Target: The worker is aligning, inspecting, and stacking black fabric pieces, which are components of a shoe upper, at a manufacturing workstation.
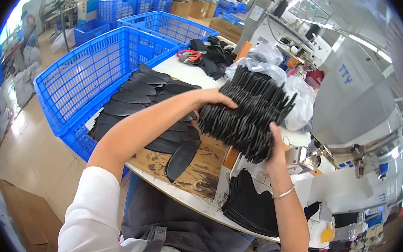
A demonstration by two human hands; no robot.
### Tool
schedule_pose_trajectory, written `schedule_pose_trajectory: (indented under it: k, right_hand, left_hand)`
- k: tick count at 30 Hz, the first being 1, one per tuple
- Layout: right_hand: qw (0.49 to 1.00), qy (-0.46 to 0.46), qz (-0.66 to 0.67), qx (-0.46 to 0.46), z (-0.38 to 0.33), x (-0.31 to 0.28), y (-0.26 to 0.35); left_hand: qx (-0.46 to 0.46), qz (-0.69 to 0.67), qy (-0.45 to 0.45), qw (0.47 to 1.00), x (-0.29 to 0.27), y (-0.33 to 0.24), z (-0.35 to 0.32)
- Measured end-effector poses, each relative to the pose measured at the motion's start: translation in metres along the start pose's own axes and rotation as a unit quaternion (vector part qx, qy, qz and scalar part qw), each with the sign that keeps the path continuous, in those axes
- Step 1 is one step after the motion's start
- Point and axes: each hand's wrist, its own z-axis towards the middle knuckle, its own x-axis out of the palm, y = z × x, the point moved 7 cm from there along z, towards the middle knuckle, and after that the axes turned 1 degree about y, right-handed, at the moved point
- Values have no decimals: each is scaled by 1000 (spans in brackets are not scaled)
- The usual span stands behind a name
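Note:
Between my two hands is a thick stack of black fabric pieces (247, 113), raised above the table with its many edges showing. My left hand (215, 98) grips the stack's left end, thumb over the top. On the right end, my right hand (275, 148) presses with the thumb up; its other fingers are hidden behind the stack. Below on the left, overlapping black curved pieces (133, 97) lie spread in rows, one of them (182, 160) pointing toward me. Under my right forearm sits a second pile of black cut pieces (252, 203) at the table's front edge.
A blue plastic crate (84, 76) stands against the table's left side, another blue crate (169, 26) behind it. Red-handled pliers or cutters (189, 56) lie at the back near black scraps (211, 60). Clear plastic bags (263, 60) and a sewing machine (365, 87) are at the right.

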Motion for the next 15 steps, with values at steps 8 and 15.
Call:
schedule_pose_trajectory:
  k: [8, 15]
  right_hand:
    - [889, 32, -396, -228, 29, 121, 117]
    - [852, 165, -422, -262, 101, 217, 155]
  left_hand:
    - [117, -220, 79, 965, -108, -44, -21]
    - [167, -324, -64, 929, -159, -40, -39]
